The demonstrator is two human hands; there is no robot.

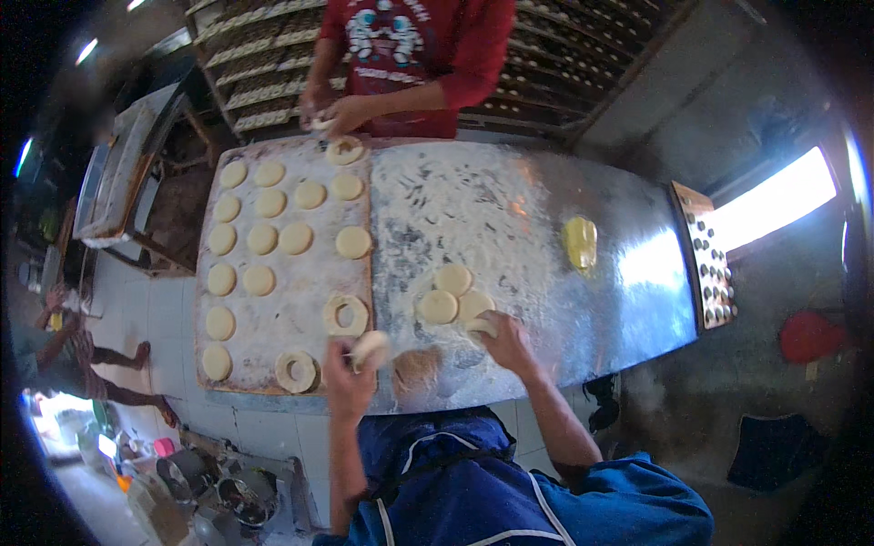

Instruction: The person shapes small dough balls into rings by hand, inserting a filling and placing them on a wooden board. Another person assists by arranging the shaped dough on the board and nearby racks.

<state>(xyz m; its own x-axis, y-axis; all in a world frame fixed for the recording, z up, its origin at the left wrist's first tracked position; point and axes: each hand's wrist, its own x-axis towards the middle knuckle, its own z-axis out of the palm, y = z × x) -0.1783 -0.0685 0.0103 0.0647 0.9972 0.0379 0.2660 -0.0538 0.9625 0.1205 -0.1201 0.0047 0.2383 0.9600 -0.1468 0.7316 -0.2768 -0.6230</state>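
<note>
My left hand (349,387) is closed on a piece of dough (371,348), smeared by motion, above the near edge of the floured board (273,332). At the near side of the metal table, my right hand (510,341) has its fingers round the edge of a pale dough disc (479,325). Touching that disc is a small cluster of round dough discs (452,280). Two dough rings lie close to my left hand: one dough ring (346,316) just beyond it, another dough ring (296,371) to its left.
Several dough discs (262,239) stand in rows on the board. Across the table a person in a red shirt (410,73) holds dough over another ring (344,150). Flour (455,200) covers the table's middle; a yellow lump (580,243) lies farther right. A tray (708,259) adjoins the right end.
</note>
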